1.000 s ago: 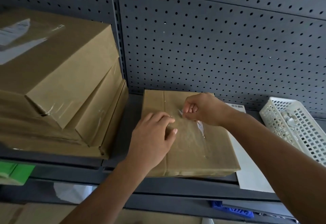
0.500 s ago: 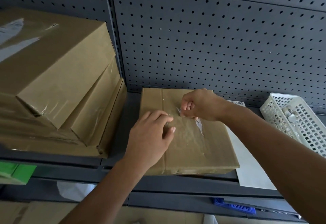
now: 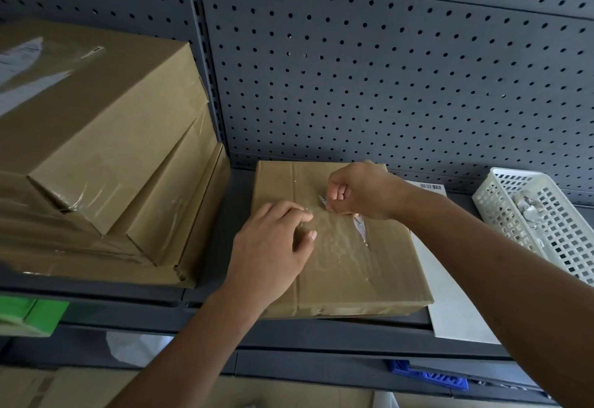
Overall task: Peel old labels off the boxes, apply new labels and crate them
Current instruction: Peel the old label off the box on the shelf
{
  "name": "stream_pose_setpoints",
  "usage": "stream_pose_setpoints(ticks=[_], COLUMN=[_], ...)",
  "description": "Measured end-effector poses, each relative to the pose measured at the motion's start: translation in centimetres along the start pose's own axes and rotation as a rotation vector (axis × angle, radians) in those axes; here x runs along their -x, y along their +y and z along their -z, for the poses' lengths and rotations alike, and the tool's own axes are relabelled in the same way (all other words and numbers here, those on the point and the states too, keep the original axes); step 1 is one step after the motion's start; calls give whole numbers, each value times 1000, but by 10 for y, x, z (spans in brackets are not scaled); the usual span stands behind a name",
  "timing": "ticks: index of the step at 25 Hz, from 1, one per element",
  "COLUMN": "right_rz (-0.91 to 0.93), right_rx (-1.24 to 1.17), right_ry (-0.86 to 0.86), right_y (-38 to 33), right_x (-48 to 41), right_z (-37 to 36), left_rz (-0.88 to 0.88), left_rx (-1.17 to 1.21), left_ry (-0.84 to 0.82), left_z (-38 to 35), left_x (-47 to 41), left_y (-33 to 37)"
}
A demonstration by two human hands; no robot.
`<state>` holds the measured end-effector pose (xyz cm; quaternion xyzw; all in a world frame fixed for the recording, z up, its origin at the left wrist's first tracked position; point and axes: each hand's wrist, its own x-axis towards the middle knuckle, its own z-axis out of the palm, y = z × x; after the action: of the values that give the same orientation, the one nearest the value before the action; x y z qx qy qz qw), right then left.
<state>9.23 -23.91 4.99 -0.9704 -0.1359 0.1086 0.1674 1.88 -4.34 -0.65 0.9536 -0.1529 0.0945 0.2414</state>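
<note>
My left hand (image 3: 273,253) lies on the flat brown box (image 3: 369,282), fingers loosely bent, tips pressing its top and gripping nothing. The box sits on the grey shelf (image 3: 321,333) before me. It is stiff cardboard, probably light, and apt to slide unless pinned. Glossy, wrinkled clear film covers its middle. Beyond, my right hand (image 3: 363,192) is closed, pinching a sliver of the old label (image 3: 360,229). The label looks papery and quick to tear, so I'd pull low from the lifted edge. Further right stands a white plastic basket (image 3: 546,224); behind is a perforated metal panel (image 3: 385,70).
</note>
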Motion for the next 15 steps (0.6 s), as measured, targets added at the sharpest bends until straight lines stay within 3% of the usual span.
stream_pose_setpoints(ticks=[4, 9, 15], right_rz=[-18, 58, 58], right_rx=[-120, -67, -133], right_ry=[122, 63, 171], right_y=[6, 4, 9], right_x=[8, 8, 11], right_z=[-5, -4, -8], left_rz=[-6, -10, -13], left_rx=[26, 21, 30], left_ry=[4, 14, 13], left_z=[-1, -1, -1], left_x=[1, 1, 0], left_y=[0, 0, 1])
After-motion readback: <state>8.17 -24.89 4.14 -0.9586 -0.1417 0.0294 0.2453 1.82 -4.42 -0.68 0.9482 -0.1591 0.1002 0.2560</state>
